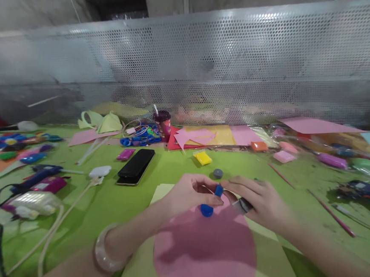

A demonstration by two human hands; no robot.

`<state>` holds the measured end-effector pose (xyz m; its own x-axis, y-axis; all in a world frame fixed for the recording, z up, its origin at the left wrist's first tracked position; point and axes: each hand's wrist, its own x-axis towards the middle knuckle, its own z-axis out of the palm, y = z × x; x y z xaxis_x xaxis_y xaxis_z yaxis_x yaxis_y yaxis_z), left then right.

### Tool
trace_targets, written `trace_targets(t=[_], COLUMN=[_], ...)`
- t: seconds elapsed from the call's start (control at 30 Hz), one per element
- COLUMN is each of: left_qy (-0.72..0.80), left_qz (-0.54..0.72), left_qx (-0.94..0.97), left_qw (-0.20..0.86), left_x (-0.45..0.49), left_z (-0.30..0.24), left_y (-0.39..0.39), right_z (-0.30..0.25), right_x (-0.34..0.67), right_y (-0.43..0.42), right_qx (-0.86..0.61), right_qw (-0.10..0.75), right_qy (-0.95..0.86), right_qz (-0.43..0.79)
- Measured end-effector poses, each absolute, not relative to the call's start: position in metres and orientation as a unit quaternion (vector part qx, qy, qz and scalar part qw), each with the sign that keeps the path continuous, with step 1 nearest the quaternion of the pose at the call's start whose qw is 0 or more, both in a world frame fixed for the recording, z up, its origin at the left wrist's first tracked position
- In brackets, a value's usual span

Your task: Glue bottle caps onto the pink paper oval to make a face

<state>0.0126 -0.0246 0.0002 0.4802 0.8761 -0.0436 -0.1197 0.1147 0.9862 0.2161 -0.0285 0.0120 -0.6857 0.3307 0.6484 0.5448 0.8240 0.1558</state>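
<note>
A small blue lump of modelling clay (219,190) is pinched between the thumb and fingers of my left hand (188,194). My right hand (257,199) meets it from the other side, fingertips at the lump. Tucked under the right fingers is a small silvery, dark-ended piece (243,206); its exact kind is unclear. Below the left fingertips, a flat blue clay piece (206,210) rests on a pink paper circle (208,251). That circle lies on a pale yellow sheet (277,265). A small grey clay piece (218,173) sits just beyond my hands.
Left on the green table are a phone (136,166), a white plug (100,171), a glue gun (46,172) and cords. Behind are a yellow clay packet (202,158), a cup with straw (162,124) and coloured paper. Pliers (362,189) lie right; a perforated metal panel (190,66) rises behind.
</note>
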Motion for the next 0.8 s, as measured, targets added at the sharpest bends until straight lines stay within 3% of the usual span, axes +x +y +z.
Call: trace_targets(t=[0.33, 0.57, 0.8], left_qy=[0.344, 0.318, 0.312], left_qz=[0.372, 0.35, 0.319], left_qx=[0.534, 0.523, 0.526], left_qw=[0.677, 0.709, 0.724], left_x=[0.013, 0.013, 0.012], left_z=[-0.003, -0.007, -0.006], left_y=[-0.024, -0.024, -0.023], right_z=[0.011, 0.015, 0.02], right_x=[0.211, 0.204, 0.207], right_y=[-0.028, -0.034, -0.035], right_qx=[-0.235, -0.304, -0.387], right_qw=[0.322, 0.39, 0.358], right_qy=[-0.907, -0.864, -0.803], right_qz=[-0.135, 0.088, 0.277])
